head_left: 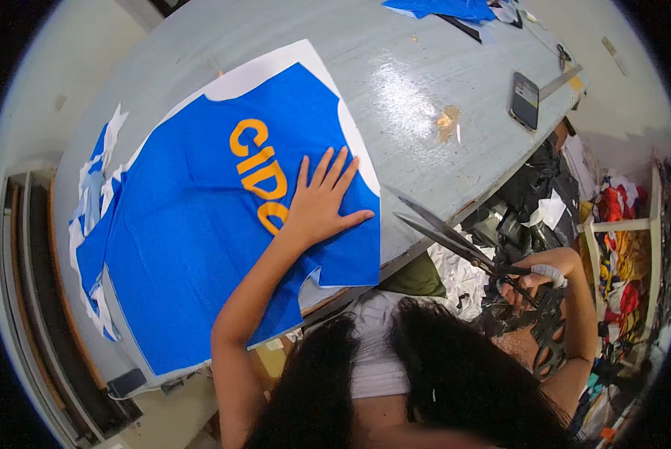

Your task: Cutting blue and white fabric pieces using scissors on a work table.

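Note:
My left hand (324,198) lies spread, palm down, on a blue fabric piece (171,262) with orange lettering and white edges, resting on the grey table. The fingertips are near its right edge. My right hand (534,280) grips large dark scissors (462,247) at the handles, beyond the table's front edge, with white wrapping on part of the hand. The blades are slightly apart and point up-left toward the fabric's right edge. White and blue fabric offcuts (96,202) lie along the left side of the piece.
On the grey table (373,127) are a phone (524,101), small scissors (563,58) and blue scraps (440,7) at the back. Below the right edge lie black and white scraps (530,172). A shelf (620,224) of colourful fabric stands at right; long rails (32,284) stand at left.

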Tool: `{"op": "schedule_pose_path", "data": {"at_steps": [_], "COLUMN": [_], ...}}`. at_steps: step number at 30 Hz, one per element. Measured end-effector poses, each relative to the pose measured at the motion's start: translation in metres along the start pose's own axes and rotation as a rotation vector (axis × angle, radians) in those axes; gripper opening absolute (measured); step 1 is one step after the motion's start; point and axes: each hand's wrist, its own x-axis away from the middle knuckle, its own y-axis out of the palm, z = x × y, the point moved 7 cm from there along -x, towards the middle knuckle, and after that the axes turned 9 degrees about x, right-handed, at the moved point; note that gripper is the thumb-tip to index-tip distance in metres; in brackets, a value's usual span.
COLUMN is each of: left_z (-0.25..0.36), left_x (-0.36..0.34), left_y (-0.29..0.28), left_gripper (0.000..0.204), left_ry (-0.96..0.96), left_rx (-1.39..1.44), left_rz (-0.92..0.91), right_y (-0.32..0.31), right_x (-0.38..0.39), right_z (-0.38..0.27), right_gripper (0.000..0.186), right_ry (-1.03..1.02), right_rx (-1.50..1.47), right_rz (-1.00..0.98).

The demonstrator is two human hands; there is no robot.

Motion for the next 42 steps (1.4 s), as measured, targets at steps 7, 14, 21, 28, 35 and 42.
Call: {"op": "schedule_pose_path", "data": {"at_steps": [7,14,21,28,35,42], "left_z": [-0.002,-0.003,-0.012,-0.013,-0.014,-0.014], "left_x": [0.004,0.008,0.010,0.010,0.010,0.011], "left_y": [0.001,-0.001,-0.004,0.000,0.001,0.001], "left_gripper": [0.090,0.090,0.096,0.098,0.099,0.100], "left_ry": [0.029,0.086,0.081,0.069,0.067,0.044], "left_rx": [0.022,0.049,0.101,0.091,0.089,0.080], "left_rz": [0.031,0.166,0.221,0.174,0.170,0.164], "right_y": [-0.002,-0.008,-0.008,0.000,0.009,0.022], "right_x": [-0.063,-0.092,-0.095,-0.091,-0.092,-0.095], "right_z": [-0.015,-0.027,-0.034,-0.041,-0.044,-0.044], "right_gripper": [0.056,0.047,0.048,0.045,0.041,0.040], "right_ry": [-0.169,-0.074,-0.040,0.019,0.024,0.067], "right_rx": [0.217,0.478,0.459,0.469,0.437,0.367], "right_rz": [0.170,0.421,0.546,0.600,0.652,0.705]}}
